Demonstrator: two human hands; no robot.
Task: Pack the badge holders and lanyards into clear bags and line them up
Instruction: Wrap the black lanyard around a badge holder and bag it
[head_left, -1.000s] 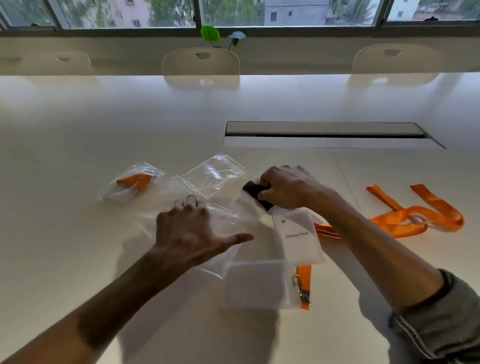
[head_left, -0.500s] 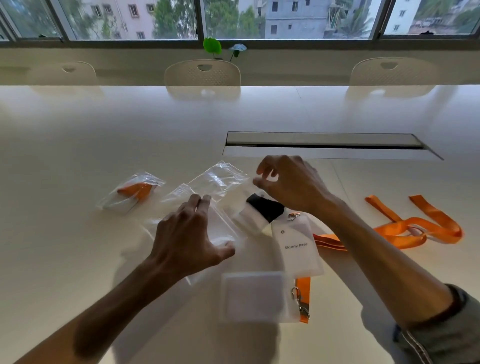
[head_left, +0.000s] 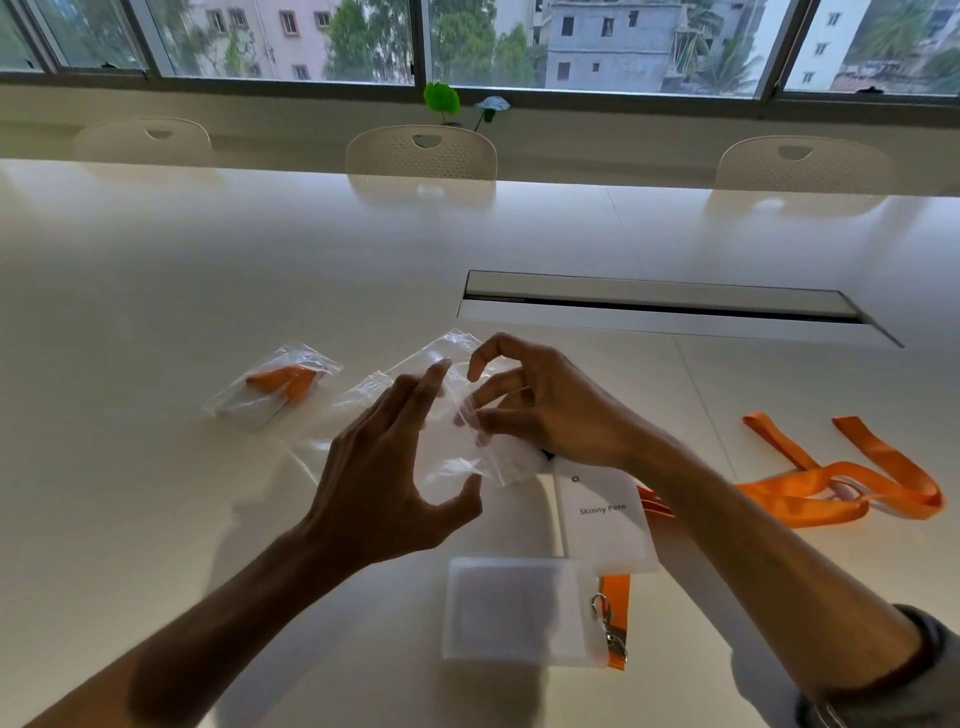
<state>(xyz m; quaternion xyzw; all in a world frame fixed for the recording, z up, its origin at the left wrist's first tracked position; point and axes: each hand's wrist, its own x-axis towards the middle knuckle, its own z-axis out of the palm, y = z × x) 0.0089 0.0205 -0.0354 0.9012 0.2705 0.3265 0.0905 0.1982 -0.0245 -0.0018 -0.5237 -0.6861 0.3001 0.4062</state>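
while both hands worked over the middle of the white table (head_left: 156, 291), the right hand (head_left: 545, 410) had its fingers curled and pinched the edge of an empty clear bag (head_left: 457, 457), which lay crumpled between the two hands. the left hand (head_left: 384, 467) was spread, fingers straight and thumb held apart, and it hovered at or on that same bag; whether it truly touched the plastic could not be told.

toward the left edge of the table lay a packed bag (head_left: 270, 389), sealed flat on the surface, with a folded orange lanyard inside it and a pale shape beneath that which looked like a badge holder. more loose clear bags (head_left: 358, 400) lay overlapping just beside it, under and behind the left hand, and they held nothing that could be seen.

nearer the front edge sat a frosted badge holder (head_left: 509, 608), flat and empty of any visible card. an orange strap with a metal clip (head_left: 613, 623) lay against its right side. just behind it lay a white name card (head_left: 602, 519) printed "skinny pete", partly under the right wrist. a small dark thing showed below the right palm, too hidden to name.

toward the right edge a loose orange lanyard (head_left: 852, 483) lay looped on the table, outside any bag. a long slot (head_left: 660, 306) was let into the table beyond the hands.
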